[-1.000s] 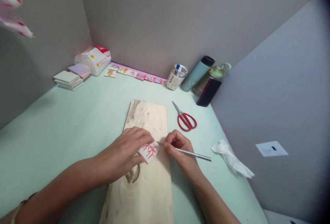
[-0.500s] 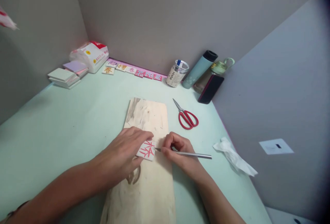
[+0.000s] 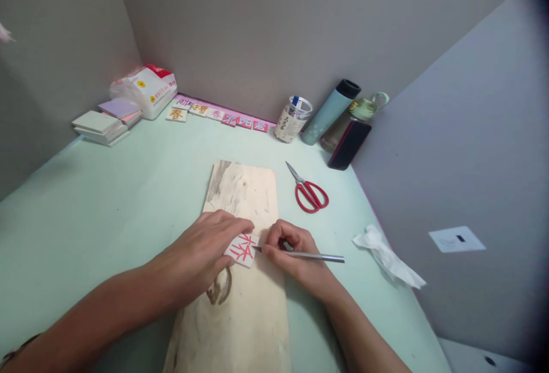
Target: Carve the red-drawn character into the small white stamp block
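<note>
A small square white tile (image 3: 241, 252) with a red written character lies on a long wooden board (image 3: 244, 310). My left hand (image 3: 217, 247) grips the tile along its left side, thumb at the near edge and fingers at the far edge. Closed round a silver craft knife (image 3: 317, 256), my right hand (image 3: 294, 247) holds it like a pen. The knife's pointed tip touches or nearly touches the red strokes near the tile's right edge. Part of the tile is hidden under my left fingers.
Red-handled scissors (image 3: 311, 194) and crumpled tissue (image 3: 388, 258) lie to the right. Behind stand a jar (image 3: 291, 124), a blue flask (image 3: 332, 111), a green-lidded bottle (image 3: 364, 108) and a phone (image 3: 349, 145). Several lettered tiles (image 3: 229, 119), blank blocks (image 3: 98, 124) and a tissue pack (image 3: 150, 90) line the back.
The knife tip has shifted slightly left, further over the tile's red strokes. My left hand keeps its hold on the tile. The whole view has moved a little.
</note>
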`<move>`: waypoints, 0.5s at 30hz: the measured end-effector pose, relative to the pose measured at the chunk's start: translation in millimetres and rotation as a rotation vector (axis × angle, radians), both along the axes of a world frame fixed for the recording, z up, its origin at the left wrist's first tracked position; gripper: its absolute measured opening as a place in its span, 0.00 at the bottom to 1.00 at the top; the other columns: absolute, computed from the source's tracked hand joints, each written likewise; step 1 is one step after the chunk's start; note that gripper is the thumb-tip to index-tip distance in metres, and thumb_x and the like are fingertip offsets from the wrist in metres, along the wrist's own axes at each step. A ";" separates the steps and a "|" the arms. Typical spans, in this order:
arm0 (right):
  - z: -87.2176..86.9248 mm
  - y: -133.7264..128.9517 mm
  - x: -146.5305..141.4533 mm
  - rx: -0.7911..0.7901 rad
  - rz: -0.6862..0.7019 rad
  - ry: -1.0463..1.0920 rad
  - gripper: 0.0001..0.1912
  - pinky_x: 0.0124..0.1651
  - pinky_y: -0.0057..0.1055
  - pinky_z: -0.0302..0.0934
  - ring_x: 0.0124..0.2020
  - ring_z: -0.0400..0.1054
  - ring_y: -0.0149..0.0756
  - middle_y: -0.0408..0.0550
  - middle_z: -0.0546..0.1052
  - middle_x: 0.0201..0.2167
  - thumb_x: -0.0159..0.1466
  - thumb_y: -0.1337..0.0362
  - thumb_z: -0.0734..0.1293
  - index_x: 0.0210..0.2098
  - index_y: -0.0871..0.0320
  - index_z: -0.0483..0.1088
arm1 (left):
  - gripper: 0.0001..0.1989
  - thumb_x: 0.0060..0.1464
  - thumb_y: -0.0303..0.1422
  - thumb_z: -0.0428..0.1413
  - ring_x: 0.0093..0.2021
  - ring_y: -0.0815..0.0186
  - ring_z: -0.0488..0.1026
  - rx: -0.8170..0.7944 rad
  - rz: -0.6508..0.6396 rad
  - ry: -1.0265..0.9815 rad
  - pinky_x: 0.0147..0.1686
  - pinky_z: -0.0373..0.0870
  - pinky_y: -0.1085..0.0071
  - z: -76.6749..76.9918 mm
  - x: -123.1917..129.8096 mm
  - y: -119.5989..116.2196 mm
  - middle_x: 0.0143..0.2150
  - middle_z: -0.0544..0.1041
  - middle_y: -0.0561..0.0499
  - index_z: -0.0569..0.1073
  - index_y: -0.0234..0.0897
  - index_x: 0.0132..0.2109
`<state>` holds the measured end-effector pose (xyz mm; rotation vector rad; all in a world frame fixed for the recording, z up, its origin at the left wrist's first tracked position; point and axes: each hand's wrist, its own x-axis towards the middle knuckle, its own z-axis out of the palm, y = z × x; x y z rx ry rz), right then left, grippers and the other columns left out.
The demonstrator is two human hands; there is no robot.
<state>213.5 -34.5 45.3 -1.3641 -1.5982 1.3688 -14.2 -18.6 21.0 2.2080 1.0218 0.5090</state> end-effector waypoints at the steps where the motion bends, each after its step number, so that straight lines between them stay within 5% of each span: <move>1: -0.2 0.1 0.0 -0.003 -0.001 0.006 0.10 0.27 0.28 0.47 0.26 0.53 0.29 0.39 0.65 0.23 0.59 0.64 0.67 0.24 0.56 0.62 | 0.23 0.57 0.23 0.54 0.57 0.53 0.66 -0.004 -0.003 0.000 0.57 0.63 0.56 0.0 -0.1 0.2 0.55 0.72 0.45 0.68 0.45 0.59; 15: -0.6 2.3 4.0 -0.044 0.060 0.050 0.09 0.28 0.27 0.48 0.26 0.54 0.29 0.39 0.65 0.23 0.58 0.66 0.68 0.24 0.57 0.63 | 0.23 0.58 0.22 0.53 0.57 0.55 0.66 -0.006 -0.006 0.015 0.56 0.63 0.59 1.0 -0.9 -0.5 0.55 0.72 0.47 0.68 0.45 0.59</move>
